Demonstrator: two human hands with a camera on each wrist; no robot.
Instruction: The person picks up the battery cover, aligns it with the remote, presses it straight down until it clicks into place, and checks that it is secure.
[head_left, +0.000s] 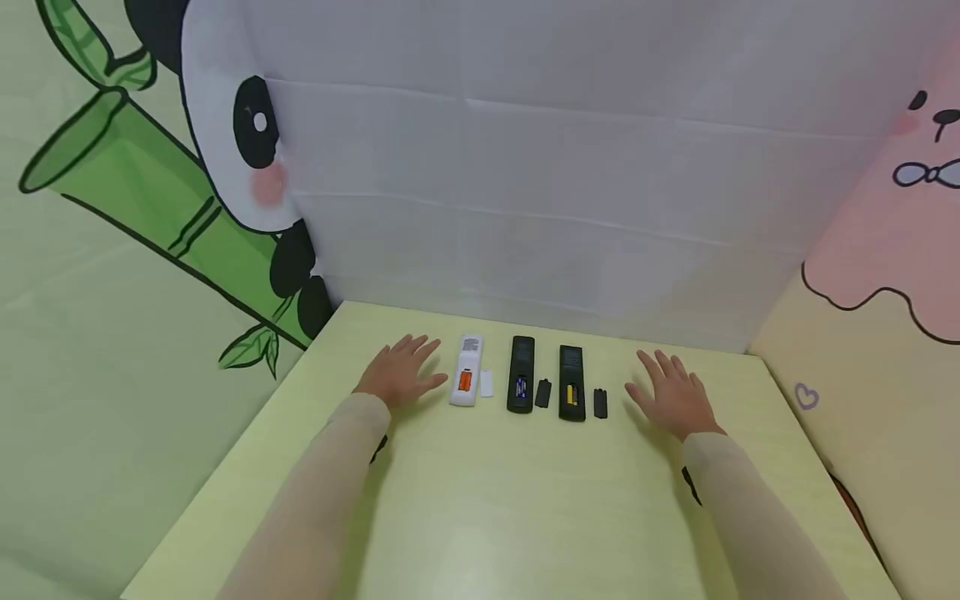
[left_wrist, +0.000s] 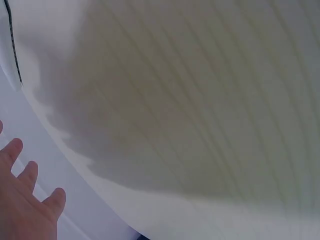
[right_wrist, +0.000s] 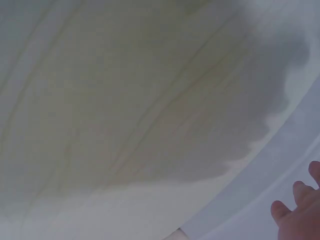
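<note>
Left hand [head_left: 401, 373] and right hand [head_left: 671, 398] are empty, fingers spread, flanking a white remote [head_left: 468, 362] and two black remotes [head_left: 521, 365] far on the bench [head_left: 480, 500]. Battery covers [head_left: 487, 383] sit alongside, probably to avoid mix-ups.

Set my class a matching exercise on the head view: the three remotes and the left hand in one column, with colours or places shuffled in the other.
1. white remote
2. middle remote
3. right-end remote
4. left hand

A. yellow inside its open back
B. left of every remote
C. orange inside its open back
D. blue inside its open back

Pairs: 1-C, 2-D, 3-A, 4-B
</note>
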